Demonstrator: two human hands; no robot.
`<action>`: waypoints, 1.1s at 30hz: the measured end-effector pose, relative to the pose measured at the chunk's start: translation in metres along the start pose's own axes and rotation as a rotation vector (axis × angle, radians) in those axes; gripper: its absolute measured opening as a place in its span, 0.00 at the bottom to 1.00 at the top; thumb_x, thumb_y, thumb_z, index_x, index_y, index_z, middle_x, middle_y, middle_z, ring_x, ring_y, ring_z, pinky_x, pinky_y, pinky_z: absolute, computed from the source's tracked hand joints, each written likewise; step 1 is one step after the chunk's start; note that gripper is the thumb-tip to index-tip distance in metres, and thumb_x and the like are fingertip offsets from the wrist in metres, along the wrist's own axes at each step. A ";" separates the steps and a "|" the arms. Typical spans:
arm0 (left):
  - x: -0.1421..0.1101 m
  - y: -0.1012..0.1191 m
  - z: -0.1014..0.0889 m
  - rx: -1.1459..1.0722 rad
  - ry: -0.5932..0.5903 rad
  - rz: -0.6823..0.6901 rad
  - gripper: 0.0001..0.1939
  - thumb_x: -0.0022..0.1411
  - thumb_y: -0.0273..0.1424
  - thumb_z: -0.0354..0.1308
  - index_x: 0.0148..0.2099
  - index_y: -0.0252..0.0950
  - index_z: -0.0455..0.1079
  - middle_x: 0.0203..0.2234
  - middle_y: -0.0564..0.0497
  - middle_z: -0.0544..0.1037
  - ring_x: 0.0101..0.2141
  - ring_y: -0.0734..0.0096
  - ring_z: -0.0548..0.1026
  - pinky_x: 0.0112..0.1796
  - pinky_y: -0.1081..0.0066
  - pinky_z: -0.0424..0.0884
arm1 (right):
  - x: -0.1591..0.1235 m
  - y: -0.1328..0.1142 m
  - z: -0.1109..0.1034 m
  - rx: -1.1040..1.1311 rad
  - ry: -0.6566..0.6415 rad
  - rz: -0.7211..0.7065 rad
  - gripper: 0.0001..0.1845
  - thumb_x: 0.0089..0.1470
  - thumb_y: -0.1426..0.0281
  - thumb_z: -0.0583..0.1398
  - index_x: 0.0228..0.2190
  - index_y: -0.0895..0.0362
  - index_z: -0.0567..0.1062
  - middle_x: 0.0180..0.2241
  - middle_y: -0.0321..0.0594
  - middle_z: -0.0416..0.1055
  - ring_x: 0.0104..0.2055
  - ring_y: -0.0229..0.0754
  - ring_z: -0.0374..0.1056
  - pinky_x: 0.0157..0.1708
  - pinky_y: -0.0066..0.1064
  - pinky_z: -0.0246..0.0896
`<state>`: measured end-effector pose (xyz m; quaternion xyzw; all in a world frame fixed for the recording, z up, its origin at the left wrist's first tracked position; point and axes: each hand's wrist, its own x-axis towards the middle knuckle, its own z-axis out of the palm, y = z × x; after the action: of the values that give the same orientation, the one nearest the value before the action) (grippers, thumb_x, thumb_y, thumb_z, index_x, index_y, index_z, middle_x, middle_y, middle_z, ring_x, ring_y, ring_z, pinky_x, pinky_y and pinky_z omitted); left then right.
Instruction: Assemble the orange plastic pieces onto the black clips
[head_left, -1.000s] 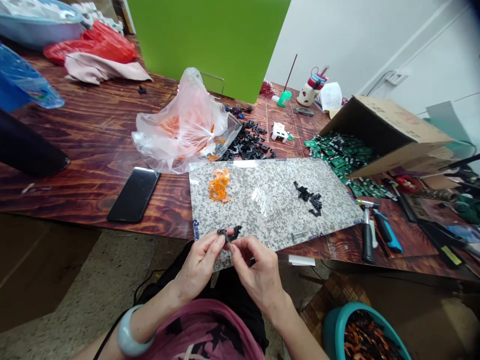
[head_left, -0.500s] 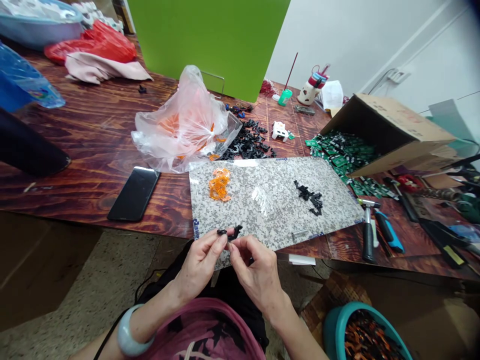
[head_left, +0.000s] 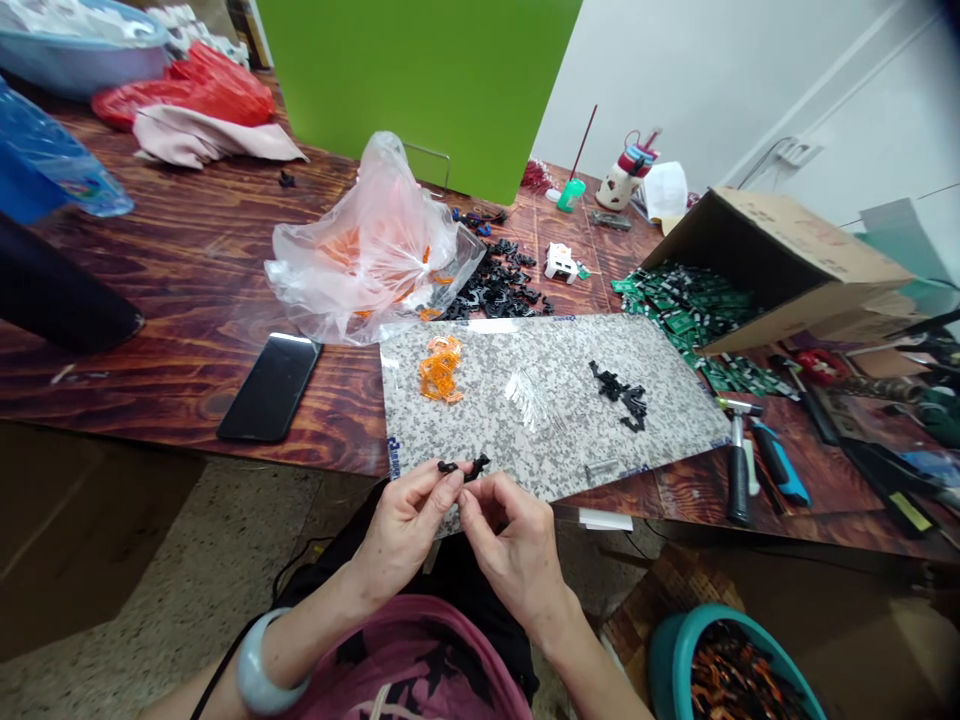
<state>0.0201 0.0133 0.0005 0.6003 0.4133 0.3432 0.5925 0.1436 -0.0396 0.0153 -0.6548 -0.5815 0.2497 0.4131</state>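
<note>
Between finger and thumb, my left hand [head_left: 411, 515] pinches a small black plastic part [head_left: 477, 467] above the near edge of the speckled board [head_left: 510, 460]. Fingertips of my right hand [head_left: 514, 525] meet it from the right, closed in a pinch; whatever they hold is hidden. Farther up the board lie a heap of orange clear plastic parts [head_left: 441, 370], a fan of thin white pieces [head_left: 526, 398] and a small pile of black plastic parts [head_left: 621, 393]. A short metal rod [head_left: 601, 467] rests near the board's front edge.
Left of the board lies a phone [head_left: 270, 388]. Behind it sit a plastic bag [head_left: 367, 250] and more black parts [head_left: 502, 280]. At right are a cardboard box [head_left: 795, 250] of green circuit boards, a hammer [head_left: 738, 465] and a blue-handled cutter [head_left: 780, 462]. A teal bucket [head_left: 667, 650] stands below.
Both hands stay together at nearly the same spot. The black part has tilted slightly between the fingertips; the things on the board have not moved.
</note>
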 end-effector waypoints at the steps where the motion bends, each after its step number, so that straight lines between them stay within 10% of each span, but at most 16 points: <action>1: 0.000 0.000 0.000 0.005 0.001 0.005 0.15 0.61 0.38 0.53 0.37 0.36 0.78 0.29 0.50 0.76 0.33 0.67 0.72 0.36 0.73 0.68 | 0.000 0.000 0.000 0.014 0.000 0.012 0.09 0.55 0.70 0.55 0.25 0.58 0.70 0.20 0.34 0.67 0.20 0.32 0.62 0.21 0.23 0.58; 17: 0.004 -0.004 0.001 0.119 0.134 0.064 0.14 0.62 0.32 0.51 0.35 0.33 0.77 0.22 0.53 0.71 0.26 0.71 0.70 0.28 0.75 0.65 | -0.004 -0.008 0.006 0.155 0.012 0.109 0.04 0.55 0.69 0.56 0.33 0.57 0.68 0.24 0.34 0.69 0.21 0.32 0.65 0.20 0.21 0.60; 33: -0.001 -0.007 -0.010 0.490 -0.088 0.279 0.17 0.66 0.28 0.44 0.24 0.35 0.61 0.20 0.54 0.62 0.24 0.71 0.63 0.28 0.72 0.59 | 0.006 0.002 -0.013 0.130 -0.175 0.159 0.04 0.53 0.72 0.59 0.30 0.56 0.66 0.23 0.32 0.69 0.21 0.32 0.65 0.21 0.20 0.57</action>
<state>0.0104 0.0164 -0.0063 0.7911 0.3713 0.2847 0.3940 0.1565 -0.0371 0.0217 -0.6466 -0.5441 0.3749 0.3813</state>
